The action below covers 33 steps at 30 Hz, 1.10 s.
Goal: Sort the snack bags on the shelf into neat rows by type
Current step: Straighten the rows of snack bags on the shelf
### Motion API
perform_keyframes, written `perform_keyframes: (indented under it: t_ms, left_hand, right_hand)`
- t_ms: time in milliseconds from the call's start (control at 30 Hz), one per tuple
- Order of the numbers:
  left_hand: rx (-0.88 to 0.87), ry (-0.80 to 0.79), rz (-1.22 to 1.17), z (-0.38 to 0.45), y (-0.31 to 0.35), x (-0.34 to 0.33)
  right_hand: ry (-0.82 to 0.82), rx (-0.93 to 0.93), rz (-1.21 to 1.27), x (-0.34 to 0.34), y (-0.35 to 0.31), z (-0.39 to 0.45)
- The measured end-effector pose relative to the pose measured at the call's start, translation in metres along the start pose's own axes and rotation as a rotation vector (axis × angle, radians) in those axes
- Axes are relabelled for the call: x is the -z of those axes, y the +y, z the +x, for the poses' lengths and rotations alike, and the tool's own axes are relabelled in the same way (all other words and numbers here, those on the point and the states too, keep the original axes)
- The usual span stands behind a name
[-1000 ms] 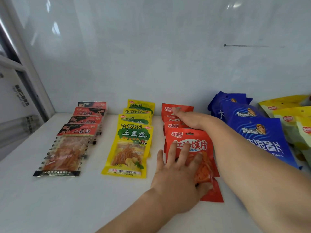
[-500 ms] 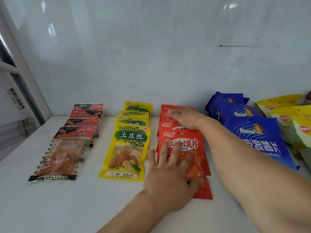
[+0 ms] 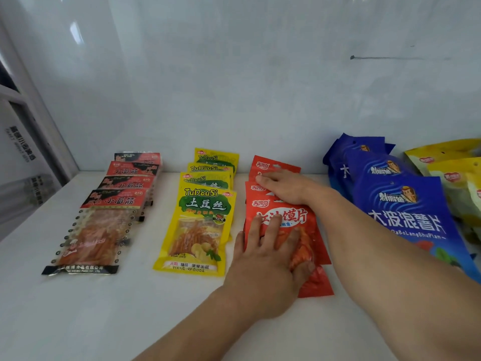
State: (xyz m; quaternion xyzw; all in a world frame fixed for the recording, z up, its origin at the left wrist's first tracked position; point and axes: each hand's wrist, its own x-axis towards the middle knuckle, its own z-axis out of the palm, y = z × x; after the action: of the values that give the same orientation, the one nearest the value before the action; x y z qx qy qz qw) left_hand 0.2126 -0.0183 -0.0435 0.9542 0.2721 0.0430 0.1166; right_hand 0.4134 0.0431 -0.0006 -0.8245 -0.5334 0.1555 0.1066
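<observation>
A row of overlapping red snack bags lies in the middle of the white shelf. My left hand presses flat on the front red bag with its fingers spread. My right hand rests flat on the red bags further back. To the left stand a row of yellow bags and a row of clear bags with red and black headers. On the right, blue chip bags overlap in a row.
Large yellow bags lie at the far right edge, partly cut off. The white back wall stands close behind all rows. A frame post borders the shelf on the left.
Both hands have slid the red bags a little to the left, closer to the yellow row. My right hand has drawn back slightly from the rearmost red bag.
</observation>
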Motion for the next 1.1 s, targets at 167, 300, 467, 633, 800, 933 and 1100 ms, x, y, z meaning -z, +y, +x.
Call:
perform_keyframes:
  t_ms: [167,300,467,633,800,933,1100]
  left_hand:
    - [-0.002,0.052,0.012,-0.001,-0.001,-0.002]
    - [0.04,0.183,-0.101,0.001,0.0,0.004]
    - [0.169,0.186,-0.243,0.005,0.001,0.013]
    - [0.215,0.154,-0.362,0.007,0.001,0.012]
    - [0.213,0.16,-0.404,0.007,-0.001,0.012]
    - [0.206,0.167,-0.376,0.006,-0.002,0.013]
    - [0.141,0.267,-0.249,0.003,0.003,0.025]
  right_hand:
    - [0.194,-0.007,0.243,0.013,-0.004,-0.02]
    - [0.39,-0.01,0.441,0.004,0.0,-0.05]
    - [0.521,-0.096,0.693,-0.017,0.003,-0.101]
    - [0.407,-0.221,1.171,-0.032,-0.006,-0.114]
    - [0.332,-0.249,1.478,-0.034,-0.005,-0.117]
    - [0.313,-0.281,1.264,-0.028,-0.015,-0.12]
    - [0.41,-0.286,0.619,-0.018,-0.016,-0.136]
